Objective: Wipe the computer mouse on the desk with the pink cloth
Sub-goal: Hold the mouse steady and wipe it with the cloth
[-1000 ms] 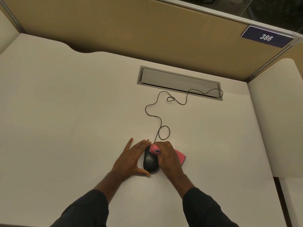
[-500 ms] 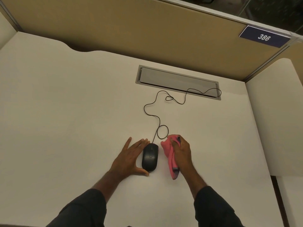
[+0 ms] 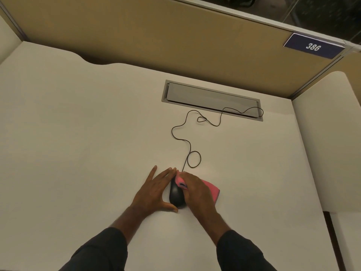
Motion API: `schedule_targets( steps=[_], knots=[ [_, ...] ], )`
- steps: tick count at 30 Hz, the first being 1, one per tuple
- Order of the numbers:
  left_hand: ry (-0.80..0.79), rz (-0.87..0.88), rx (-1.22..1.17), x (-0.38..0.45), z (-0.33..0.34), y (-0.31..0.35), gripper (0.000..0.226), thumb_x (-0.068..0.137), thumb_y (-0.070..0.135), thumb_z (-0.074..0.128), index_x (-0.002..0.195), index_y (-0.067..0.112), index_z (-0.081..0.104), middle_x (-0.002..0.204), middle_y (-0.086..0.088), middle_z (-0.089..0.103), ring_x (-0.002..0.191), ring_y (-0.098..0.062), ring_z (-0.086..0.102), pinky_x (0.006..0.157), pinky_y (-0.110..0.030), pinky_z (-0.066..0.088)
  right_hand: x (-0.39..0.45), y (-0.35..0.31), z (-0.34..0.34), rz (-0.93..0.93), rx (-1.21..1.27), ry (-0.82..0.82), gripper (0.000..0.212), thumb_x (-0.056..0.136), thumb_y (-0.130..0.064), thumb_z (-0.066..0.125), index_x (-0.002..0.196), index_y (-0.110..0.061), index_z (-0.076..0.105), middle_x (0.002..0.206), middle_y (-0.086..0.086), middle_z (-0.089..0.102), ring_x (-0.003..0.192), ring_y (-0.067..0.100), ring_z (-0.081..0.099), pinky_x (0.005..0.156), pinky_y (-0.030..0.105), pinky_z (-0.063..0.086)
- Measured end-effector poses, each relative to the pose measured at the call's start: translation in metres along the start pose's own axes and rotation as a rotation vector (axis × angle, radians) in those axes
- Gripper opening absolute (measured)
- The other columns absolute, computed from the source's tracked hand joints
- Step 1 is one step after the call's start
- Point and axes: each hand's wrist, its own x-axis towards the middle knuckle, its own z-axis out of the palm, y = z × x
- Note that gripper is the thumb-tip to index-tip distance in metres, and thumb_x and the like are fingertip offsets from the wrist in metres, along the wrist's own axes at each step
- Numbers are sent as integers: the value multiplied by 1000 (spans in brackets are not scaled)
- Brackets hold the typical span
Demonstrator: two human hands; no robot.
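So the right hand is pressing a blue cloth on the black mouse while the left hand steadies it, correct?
Not quite: the cloth is pink, not blue, as the head view shows. The right hand presses it on the black computer mouse while the left hand steadies it.

Pink cloth (image 3: pixel 212 189) under right hand (image 3: pixel 197 190) on black mouse (image 3: pixel 175 194), left hand (image 3: pixel 154 192) alongside.

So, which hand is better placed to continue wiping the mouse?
The right hand: it already presses the pink cloth on the black mouse. The left hand only steadies it.
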Motion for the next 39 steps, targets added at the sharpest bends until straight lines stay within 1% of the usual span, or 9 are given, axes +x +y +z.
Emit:
schedule_targets(
  steps=[3,10,13,16,20,24,28,33,39],
  knots=[
    [-6,-6,2,1,1,-1,126,66,94,54,160,27,1,163,7,18,152,-5,10,125,-44,-3,-11,6,7,2,-16,-69,64,98,-45,39,149,-10,23,158,8,24,145,21,25,118,25,10],
    [-15,-6,21,0,2,-2,125,67,94,52,160,28,0,162,7,16,152,-1,0,124,-39,-8,-32,6,9,-155,-49,179,45,84,-4,71,127,6,57,129,26,58,117,40,59,102,49,42],
    [-15,-4,15,1,1,-1,126,66,94,53,159,28,-1,162,8,15,151,1,-2,124,-38,-9,-35,7,1,-141,79,216,36,91,-14,67,126,-6,63,121,11,67,114,25,63,104,35,46],
    [-4,-9,1,0,-1,0,129,63,92,58,159,29,1,162,11,15,151,1,3,124,-38,-8,-30,6,-20,-147,305,280,19,96,-30,59,114,-29,66,102,-20,70,97,1,65,86,14,49],
    [-2,-23,21,-1,-2,2,129,62,92,59,159,32,0,162,11,17,152,0,5,124,-41,-5,-14,6,-40,-92,348,415,28,98,-18,55,110,-43,58,94,-28,67,91,-6,64,76,6,47],
    [3,-27,23,-1,-2,1,128,63,93,58,159,31,2,162,8,22,152,-1,7,124,-43,-3,-1,-5,-39,-101,293,394,24,98,-33,52,118,-45,58,101,-34,64,95,-12,61,81,3,42],
    [26,-2,27,-1,-2,1,127,66,93,55,159,25,3,162,2,24,151,1,1,124,-41,-3,3,-13,-14,-113,174,286,44,96,-47,50,138,-34,50,127,-21,59,112,-10,52,94,1,33],
    [48,12,8,0,-4,3,125,67,92,53,158,30,-5,159,0,24,150,3,-8,123,-39,-4,-2,-9,10,-212,45,239,60,93,-22,62,147,-16,38,150,0,44,139,15,38,114,35,34],
    [27,0,-7,-1,-2,3,126,67,92,57,159,23,5,163,-1,26,152,-7,14,123,-50,6,-12,-20,11,-252,-23,217,61,93,-19,58,146,-1,35,154,13,32,143,28,29,117,45,27]
  ],
)
